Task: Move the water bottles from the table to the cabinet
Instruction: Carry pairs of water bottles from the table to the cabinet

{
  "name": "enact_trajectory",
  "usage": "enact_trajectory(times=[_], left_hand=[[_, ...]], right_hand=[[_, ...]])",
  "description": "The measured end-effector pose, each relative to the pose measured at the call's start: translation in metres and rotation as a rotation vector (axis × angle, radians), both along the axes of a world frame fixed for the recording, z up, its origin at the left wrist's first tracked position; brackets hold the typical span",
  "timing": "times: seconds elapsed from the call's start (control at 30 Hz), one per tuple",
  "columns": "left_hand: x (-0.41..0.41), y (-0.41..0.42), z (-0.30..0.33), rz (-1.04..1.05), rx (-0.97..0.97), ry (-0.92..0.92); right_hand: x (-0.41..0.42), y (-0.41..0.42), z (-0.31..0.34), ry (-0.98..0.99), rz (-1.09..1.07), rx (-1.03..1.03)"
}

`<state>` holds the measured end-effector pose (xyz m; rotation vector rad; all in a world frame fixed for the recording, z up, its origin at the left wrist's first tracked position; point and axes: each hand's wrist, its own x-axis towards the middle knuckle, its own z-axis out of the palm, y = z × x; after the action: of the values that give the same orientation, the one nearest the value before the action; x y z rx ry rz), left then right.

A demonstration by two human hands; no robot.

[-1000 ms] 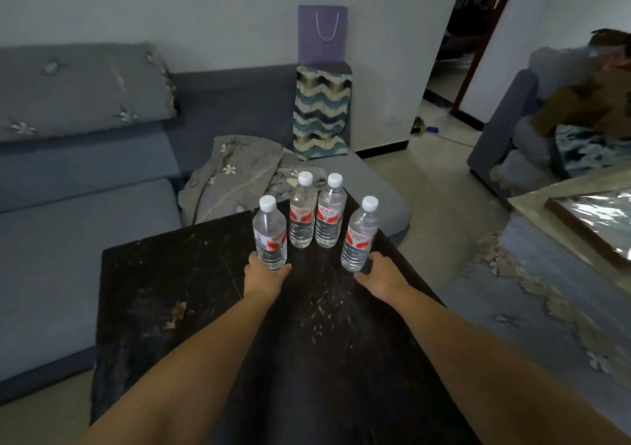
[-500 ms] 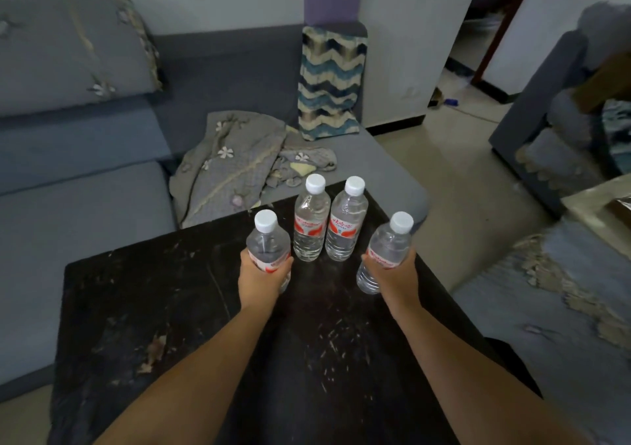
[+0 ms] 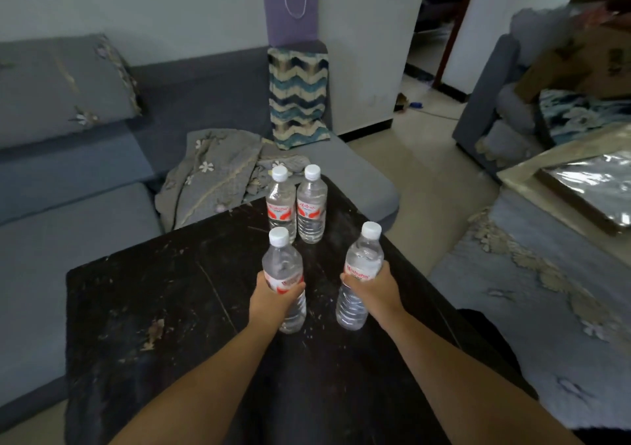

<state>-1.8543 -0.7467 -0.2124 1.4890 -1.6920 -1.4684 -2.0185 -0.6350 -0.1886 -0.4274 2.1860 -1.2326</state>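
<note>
My left hand [image 3: 271,303] grips a clear water bottle [image 3: 283,267] with a white cap and red label, held upright above the black table [image 3: 143,308]. My right hand [image 3: 374,291] grips a second such bottle [image 3: 362,263], tilted slightly right. Both are lifted off the table, near its middle. Two more bottles stand side by side at the table's far edge, the left one [image 3: 280,202] and the right one [image 3: 311,204]. No cabinet is in view.
A grey sofa [image 3: 68,178] wraps behind and left of the table, with a crumpled grey cloth [image 3: 218,171], a zigzag cushion [image 3: 298,96] and a purple bag [image 3: 291,11]. A low covered table [image 3: 546,274] stands at right. A doorway [image 3: 440,35] opens far right.
Both hands closed on the two nearest bottles, lifted them off the table and drew them toward me. The two far bottles have stayed in place.
</note>
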Motion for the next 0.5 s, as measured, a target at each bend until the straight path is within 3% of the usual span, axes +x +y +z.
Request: enact_trajectory(times=[0.13, 0.5], left_hand=[[0.0, 0.05, 0.007, -0.108, 0.08, 0.082], [-0.041, 0.246, 0.057, -0.658, 0.128, 0.062]], right_hand=[[0.002, 0.056, 0.006, -0.044, 0.04, 0.023], [0.012, 0.302, 0.051, 0.015, -0.156, 0.035]])
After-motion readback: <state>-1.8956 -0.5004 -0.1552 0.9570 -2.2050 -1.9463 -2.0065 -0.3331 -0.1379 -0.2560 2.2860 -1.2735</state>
